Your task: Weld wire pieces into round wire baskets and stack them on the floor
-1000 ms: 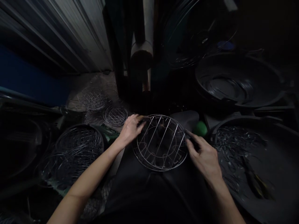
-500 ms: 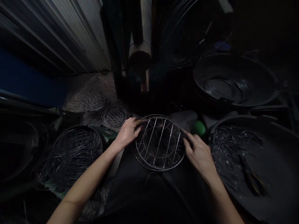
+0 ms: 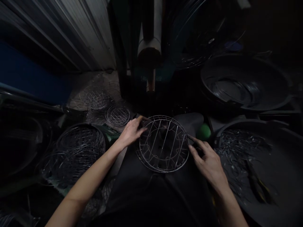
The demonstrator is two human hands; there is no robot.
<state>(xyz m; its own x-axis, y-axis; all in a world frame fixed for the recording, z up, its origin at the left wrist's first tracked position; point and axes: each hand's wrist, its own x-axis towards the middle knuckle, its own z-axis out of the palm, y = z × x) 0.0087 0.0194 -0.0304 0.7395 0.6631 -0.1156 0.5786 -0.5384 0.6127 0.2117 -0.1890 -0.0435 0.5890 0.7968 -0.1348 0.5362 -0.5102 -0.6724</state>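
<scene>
A round wire rack [image 3: 163, 143] with straight parallel bars and a ring of bent wire beneath them lies over my dark-clothed lap. My left hand [image 3: 131, 131] is at its upper left rim, with the index finger along the wire and the thumb below. On the right side of the rim, my right hand [image 3: 208, 160] has its index fingertip against the wire and its thumb close to the edge. The fingertips are dark, and their exact contact with the wire is hard to make out.
Wire racks fill a container [image 3: 80, 148] at left; another small rack [image 3: 117, 115] lies behind. At right, a large dark basin [image 3: 284, 170] holds wire pieces and pliers [image 3: 259, 186]. Behind it, another basin [image 3: 272, 72] holds coiled wire. A green ball-like object [image 3: 204, 131] sits near my right hand.
The view has shifted slightly, so the surroundings appear farther right. My right hand has moved a little outward at the rim, and its thumb is now lower. The rack stays on my lap.
</scene>
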